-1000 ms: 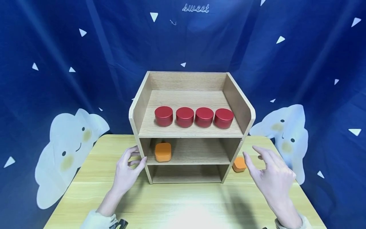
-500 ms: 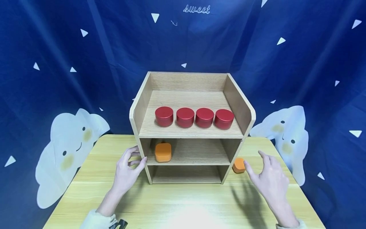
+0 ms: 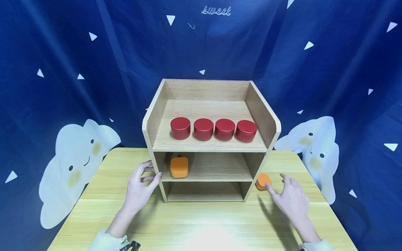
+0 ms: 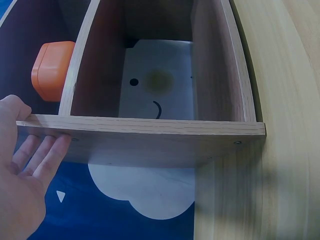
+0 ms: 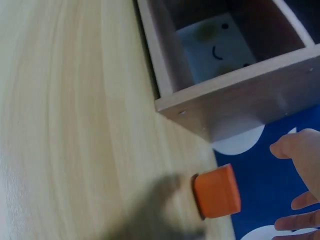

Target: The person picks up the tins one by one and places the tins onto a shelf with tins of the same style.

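Observation:
A wooden shelf [image 3: 207,151] with three levels stands on the table. My left hand [image 3: 138,188] grips its left side panel, thumb on the front edge and fingers on the outer face, as the left wrist view also shows. On the middle level, near that panel, sits an orange rounded square box [image 3: 179,167]. A second orange box [image 5: 217,192] rests on the table to the right of the shelf. Just right of this box hovers my right hand [image 3: 290,200], fingers spread and holding nothing; the right wrist view shows a gap between them.
Several round red tins [image 3: 203,129] stand in a row on the top level. The light wooden table [image 3: 201,223] extends in front and to both sides. A blue curtain [image 3: 201,42] with cloud and star prints hangs behind.
My right hand has moved down and slightly left, closer to the orange box on the table. My left hand keeps its grip on the shelf's side panel.

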### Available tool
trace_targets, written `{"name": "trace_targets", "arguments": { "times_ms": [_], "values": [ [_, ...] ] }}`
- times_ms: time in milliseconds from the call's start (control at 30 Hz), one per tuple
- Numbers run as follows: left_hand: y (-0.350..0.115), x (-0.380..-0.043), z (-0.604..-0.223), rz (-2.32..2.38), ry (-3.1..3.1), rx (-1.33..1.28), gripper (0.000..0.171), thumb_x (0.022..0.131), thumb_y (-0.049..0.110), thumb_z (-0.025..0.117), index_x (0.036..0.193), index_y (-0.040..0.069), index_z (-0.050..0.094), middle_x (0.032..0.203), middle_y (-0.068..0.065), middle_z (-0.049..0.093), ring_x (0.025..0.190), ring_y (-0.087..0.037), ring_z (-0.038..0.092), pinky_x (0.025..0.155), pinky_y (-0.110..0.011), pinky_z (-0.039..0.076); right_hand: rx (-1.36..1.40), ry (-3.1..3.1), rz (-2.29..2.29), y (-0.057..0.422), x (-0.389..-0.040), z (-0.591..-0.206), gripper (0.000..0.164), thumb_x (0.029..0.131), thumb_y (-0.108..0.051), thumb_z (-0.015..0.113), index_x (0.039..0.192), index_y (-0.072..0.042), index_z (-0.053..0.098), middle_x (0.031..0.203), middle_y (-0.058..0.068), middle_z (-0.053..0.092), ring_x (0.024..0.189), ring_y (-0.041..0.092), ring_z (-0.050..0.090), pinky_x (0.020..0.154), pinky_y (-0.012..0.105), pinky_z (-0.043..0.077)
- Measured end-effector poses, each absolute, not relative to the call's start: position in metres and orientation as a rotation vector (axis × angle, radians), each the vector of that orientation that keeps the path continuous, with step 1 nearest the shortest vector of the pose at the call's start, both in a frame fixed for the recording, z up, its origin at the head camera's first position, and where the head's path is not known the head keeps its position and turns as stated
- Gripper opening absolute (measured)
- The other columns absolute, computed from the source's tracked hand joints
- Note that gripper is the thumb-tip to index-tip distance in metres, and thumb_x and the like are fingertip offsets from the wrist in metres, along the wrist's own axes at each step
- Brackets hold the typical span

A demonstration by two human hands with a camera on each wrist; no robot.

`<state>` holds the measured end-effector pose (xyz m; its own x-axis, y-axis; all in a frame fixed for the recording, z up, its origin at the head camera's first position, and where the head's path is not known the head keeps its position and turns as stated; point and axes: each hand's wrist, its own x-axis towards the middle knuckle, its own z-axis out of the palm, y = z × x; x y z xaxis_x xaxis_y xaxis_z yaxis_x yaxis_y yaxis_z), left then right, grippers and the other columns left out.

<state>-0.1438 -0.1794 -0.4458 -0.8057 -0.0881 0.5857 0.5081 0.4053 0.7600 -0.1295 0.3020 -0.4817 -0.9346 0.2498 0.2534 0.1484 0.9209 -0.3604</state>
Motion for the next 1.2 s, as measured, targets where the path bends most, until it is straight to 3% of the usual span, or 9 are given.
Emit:
{"name": "trace_targets", "arguments": {
  "times_ms": [200,367,633,967,1200],
  "values": [
    [-0.179,-0.144,-0.445,-1.422,-2.11,-0.354,0.041,0.088,-0.01,0.076,0.127,-0.003,0.066,0.112,-0.014,0.069,0.1,0.01,0.063,0.079,-0.01,0.065,-0.277,-2.835,0.45,0.309,-0.144,-0.502,0.085,0.092,-0.066,0.07,0.145,0.0,0.055,0.138,0.032,0.064,0.117,0.055,0.063,0.063,0.06,0.061],
    [-0.179,-0.145,-0.445,-1.425,-2.103,-0.358,0.041,0.087,-0.011,0.076,0.127,-0.004,0.065,0.112,-0.014,0.069,0.101,0.009,0.064,0.079,-0.011,0.065,-0.258,-2.913,0.423,0.309,-0.155,-0.509,0.092,0.092,-0.072,0.064,0.144,0.002,0.055,0.139,0.032,0.062,0.118,0.055,0.063,0.066,0.062,0.063],
    [-0.179,-0.144,-0.445,-1.431,-2.109,-0.347,0.042,0.088,-0.01,0.076,0.127,-0.004,0.065,0.112,-0.014,0.069,0.101,0.009,0.064,0.08,-0.01,0.065,-0.262,-2.979,0.395,0.31,-0.167,-0.519,0.091,0.088,-0.072,0.069,0.138,0.002,0.058,0.121,0.031,0.069,0.097,0.048,0.07,0.047,0.045,0.052],
    [-0.18,-0.144,-0.446,-1.42,-2.126,-0.337,0.041,0.088,-0.007,0.076,0.127,-0.002,0.066,0.112,-0.011,0.07,0.099,0.001,0.068,0.079,-0.011,0.065,-0.249,-2.983,0.375,0.312,-0.176,-0.528,0.083,0.085,-0.067,0.074,0.13,0.002,0.063,0.11,0.026,0.072,0.093,0.046,0.071,0.051,0.049,0.055],
    [-0.179,-0.144,-0.446,-1.425,-2.12,-0.347,0.041,0.088,-0.009,0.076,0.127,-0.003,0.065,0.113,-0.015,0.07,0.1,0.01,0.064,0.08,-0.01,0.065,-0.227,-2.955,0.377,0.315,-0.178,-0.533,0.08,0.084,-0.068,0.075,0.124,0.001,0.065,0.104,0.023,0.073,0.087,0.042,0.072,0.048,0.045,0.053]
  ]
}}
